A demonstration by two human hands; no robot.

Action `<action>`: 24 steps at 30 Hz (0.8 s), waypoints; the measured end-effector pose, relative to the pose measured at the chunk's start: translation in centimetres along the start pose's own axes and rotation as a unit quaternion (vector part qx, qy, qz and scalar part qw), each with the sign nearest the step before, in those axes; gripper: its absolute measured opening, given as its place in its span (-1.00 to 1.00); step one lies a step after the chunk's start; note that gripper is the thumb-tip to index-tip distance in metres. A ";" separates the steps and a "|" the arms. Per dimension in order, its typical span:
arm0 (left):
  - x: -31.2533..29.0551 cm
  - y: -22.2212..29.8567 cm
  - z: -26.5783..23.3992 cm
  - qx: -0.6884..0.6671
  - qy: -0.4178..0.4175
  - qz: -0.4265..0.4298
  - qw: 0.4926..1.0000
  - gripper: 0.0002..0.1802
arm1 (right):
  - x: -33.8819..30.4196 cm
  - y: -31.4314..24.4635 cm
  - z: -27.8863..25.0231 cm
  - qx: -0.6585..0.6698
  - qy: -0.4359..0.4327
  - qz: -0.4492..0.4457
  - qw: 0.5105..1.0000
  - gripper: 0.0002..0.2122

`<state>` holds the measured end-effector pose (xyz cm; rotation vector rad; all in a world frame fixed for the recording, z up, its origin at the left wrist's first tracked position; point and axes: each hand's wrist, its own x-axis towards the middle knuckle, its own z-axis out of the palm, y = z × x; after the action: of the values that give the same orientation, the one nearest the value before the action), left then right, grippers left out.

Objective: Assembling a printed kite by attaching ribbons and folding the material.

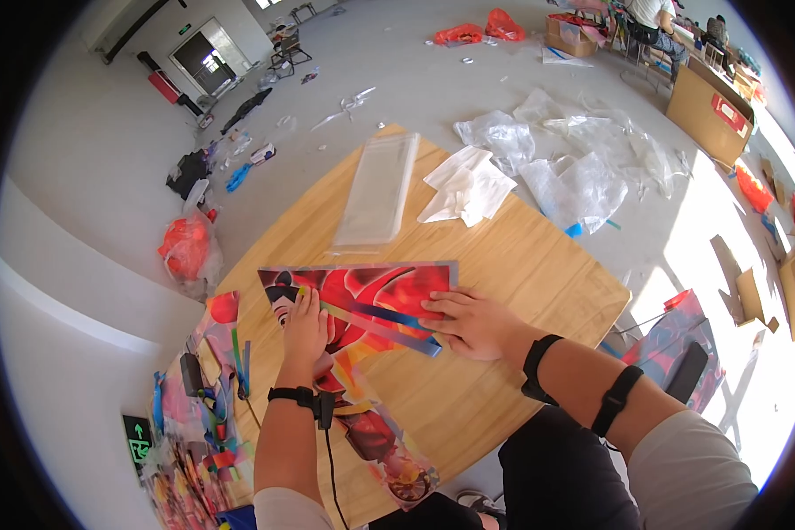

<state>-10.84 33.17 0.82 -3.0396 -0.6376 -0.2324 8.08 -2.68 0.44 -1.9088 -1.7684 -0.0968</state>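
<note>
A red printed sheet (415, 279) with a colourful cartoon figure lies on the wooden table (539, 265) before me. From it a long printed tail piece (371, 433) runs down over the near edge. Two narrow strips cross the sheet, a dark blue strip (384, 314) and a paler yellow-to-lilac strip (380, 329). My left hand (306, 331) presses flat on the sheet's left part, fingertips at the yellow end of the paler strip. With fingers spread, my right hand (475, 325) rests at the sheet's right edge, by the strips' other ends.
Farther back on the table lie a stack of clear plastic sleeves (375, 194) and a crumpled white sheet (468, 187). Printed pieces (216, 397) hang at the left. Clear plastic film (583, 181) litters the floor; a cardboard box (708, 110) stands at the far right.
</note>
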 end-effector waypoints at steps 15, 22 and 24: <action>-2.9 3.9 -3.6 -0.128 0.017 0.122 0.984 -0.51 | -0.3 0.2 0.5 0.024 0.006 0.010 1.000 -0.61; -2.9 3.2 -3.2 -0.053 -0.032 0.075 0.995 -0.44 | -0.2 0.3 0.4 0.015 0.000 0.000 1.000 -0.58; -2.8 3.0 -3.2 -0.052 -0.043 0.068 0.995 -0.42 | -0.2 0.4 0.5 0.015 -0.001 0.001 1.000 -0.58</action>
<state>-12.63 29.18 3.59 -3.1920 -0.4329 -0.1354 8.26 -2.68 -0.19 -1.8906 -1.7589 -0.0679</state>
